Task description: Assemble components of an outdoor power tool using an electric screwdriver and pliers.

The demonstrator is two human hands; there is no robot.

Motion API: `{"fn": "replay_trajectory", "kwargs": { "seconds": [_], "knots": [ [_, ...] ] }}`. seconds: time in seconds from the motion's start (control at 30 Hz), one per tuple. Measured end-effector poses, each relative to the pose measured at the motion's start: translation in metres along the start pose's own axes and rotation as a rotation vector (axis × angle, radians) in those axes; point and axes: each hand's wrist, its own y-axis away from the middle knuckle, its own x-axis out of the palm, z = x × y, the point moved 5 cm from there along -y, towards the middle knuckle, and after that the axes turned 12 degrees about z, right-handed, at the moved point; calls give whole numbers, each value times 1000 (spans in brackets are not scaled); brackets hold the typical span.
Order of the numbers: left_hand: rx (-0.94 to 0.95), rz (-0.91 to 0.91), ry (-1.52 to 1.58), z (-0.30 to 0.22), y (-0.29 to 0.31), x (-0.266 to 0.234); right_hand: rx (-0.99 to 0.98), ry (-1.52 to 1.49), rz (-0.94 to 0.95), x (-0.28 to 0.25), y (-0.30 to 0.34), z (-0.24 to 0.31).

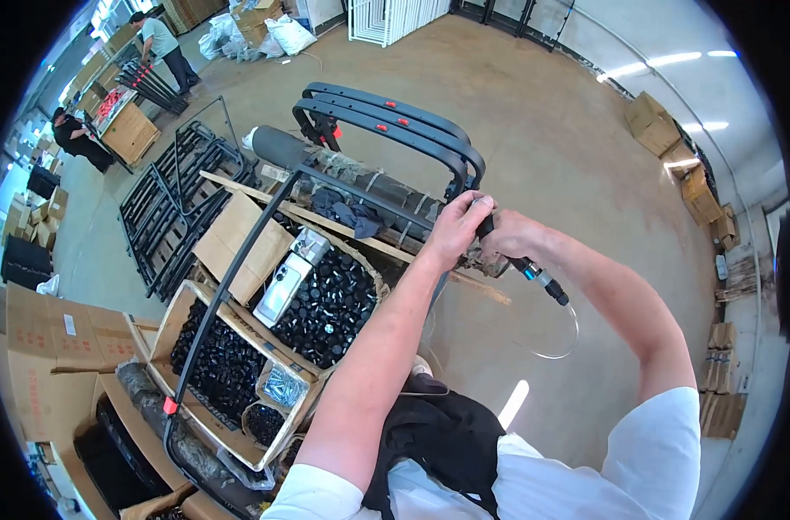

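My left hand [455, 230] is closed round the end of a bent black tube frame [260, 227], its thumb at the joint. Close against it, my right hand [514, 236] grips a black air tool [523, 264]; a blue-ringed coupling and a thin clear hose [577, 334] trail from it. The tool's tip is hidden by my fingers. The tube frame runs left over the boxes and bends down past a red piece [170, 405]. Beyond my hands, several curved black tube frames [395, 117] with red pieces lie stacked across a padded grey roll [282, 147].
Below the frame stand a box of black plastic caps [334, 303], a carton of small black parts [213, 364] and a bag of silver screws [284, 386]. A phone [284, 289] lies on the caps. Black frames [174, 204] are piled left; two people work at the far left.
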Motion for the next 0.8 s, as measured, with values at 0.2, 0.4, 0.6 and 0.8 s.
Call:
{"fn": "replay_trajectory", "kwargs": {
  "seconds": [0.2,0.4,0.6,0.8],
  "knots": [
    [21,-24,-42,1,-3,-1,-61,33,-31,-2,5,10],
    [-38,-23,-121,-17,-2,9,-48,-21,-46,-8,3,5],
    [79,-103,-117,-29,-3,-4,-75,64,-85,-9,9,35],
    [197,-177,-75,-113,-15,-76,-166,325,-67,-23,-6,158]
  ]
}}
